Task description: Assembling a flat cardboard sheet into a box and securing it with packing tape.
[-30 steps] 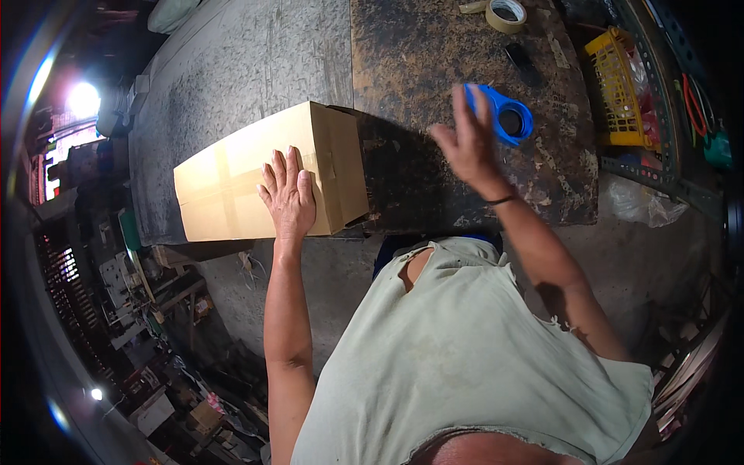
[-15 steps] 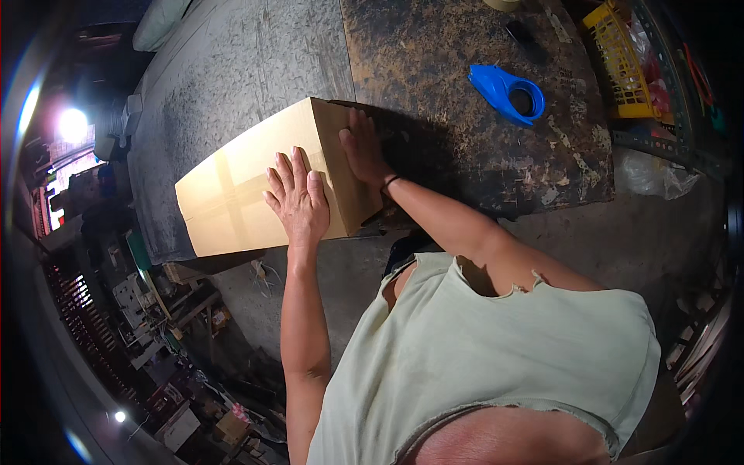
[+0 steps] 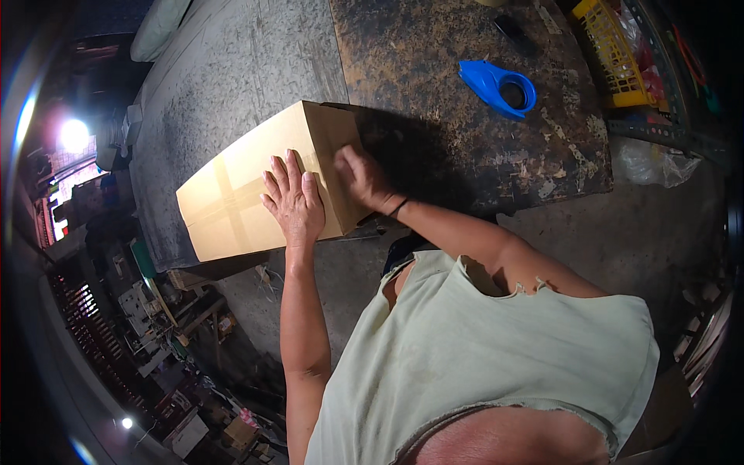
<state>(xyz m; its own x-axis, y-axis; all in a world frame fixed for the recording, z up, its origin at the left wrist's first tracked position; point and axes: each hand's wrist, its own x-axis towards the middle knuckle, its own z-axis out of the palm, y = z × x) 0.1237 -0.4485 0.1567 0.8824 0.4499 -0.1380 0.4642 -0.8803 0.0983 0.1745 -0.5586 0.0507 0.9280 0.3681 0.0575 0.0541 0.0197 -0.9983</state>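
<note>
A long brown cardboard box (image 3: pixel 248 167) lies on the worktable, its seams closed and a strip of tape visible across its top. My left hand (image 3: pixel 301 205) rests flat on the box near its right end, fingers spread. Against the right end face is my right hand (image 3: pixel 364 182), a dark band around its wrist. Its fingers look bent and slightly blurred, partly turned away, so their grip is unclear. To the right on the table sits a blue tape dispenser (image 3: pixel 498 90) with a round opening.
The worn table (image 3: pixel 457 159) has a grey left part and a dark, stained right part. A small black object (image 3: pixel 513 35) lies near its far edge. Beyond the right edge are a yellow plastic basket (image 3: pixel 612 58) and clear plastic wrap (image 3: pixel 655 163). Cluttered shelves fill the left side.
My right hand has slid down the box's end face toward me, its fingers now more bent. My left hand stays flat on top. The view has shifted slightly.
</note>
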